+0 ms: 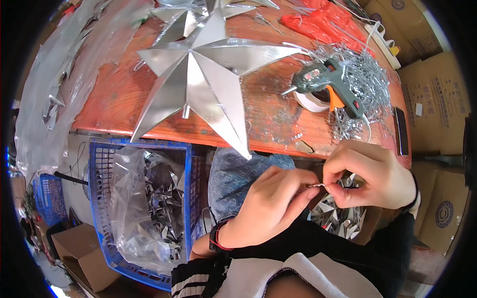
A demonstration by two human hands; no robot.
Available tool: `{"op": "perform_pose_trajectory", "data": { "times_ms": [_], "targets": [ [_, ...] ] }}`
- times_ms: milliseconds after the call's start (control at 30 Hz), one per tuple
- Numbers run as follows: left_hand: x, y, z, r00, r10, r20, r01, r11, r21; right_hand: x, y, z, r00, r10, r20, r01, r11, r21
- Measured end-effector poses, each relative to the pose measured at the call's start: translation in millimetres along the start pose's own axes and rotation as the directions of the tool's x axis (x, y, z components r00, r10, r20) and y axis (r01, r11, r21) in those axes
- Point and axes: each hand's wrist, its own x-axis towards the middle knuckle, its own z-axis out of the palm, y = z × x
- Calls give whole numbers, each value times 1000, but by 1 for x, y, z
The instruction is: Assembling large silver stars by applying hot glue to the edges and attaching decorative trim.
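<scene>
My left hand [268, 206] and my right hand [370, 176] meet just off the table's front edge, both closed in a pinch. Between their fingertips runs a thin, twisted silver strand [316, 185], of which only a short piece shows. Beyond them on the table lies a large silver foil star [213, 74], its lowest point jutting over the front edge. A green glue gun [325, 82] with an orange trigger rests on a roll of white tape [313, 102], beside a heap of silver tinsel [365, 69].
The worn red wooden table [278, 131] spans the far side. Blue crate [141, 144] at left holds silver pieces in clear plastic. More silver pieces [343, 216] lie below my right hand. A phone [400, 131], power strip [382, 44], red plastic bag [323, 22] and cardboard boxes [437, 94] stand right.
</scene>
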Motion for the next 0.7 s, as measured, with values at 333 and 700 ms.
{"op": "perform_pose_trajectory", "data": {
  "times_ms": [333, 700],
  "targets": [
    [-21, 4, -32, 998, -43, 52, 45, 998, -35, 102, -11, -39, 985, -171, 14, 167, 933, -318],
    [-28, -2, -48, 999, -34, 5, 34, 999, -25, 185, 12, -22, 938, -346, -10, 318, 873, -371]
  ]
}}
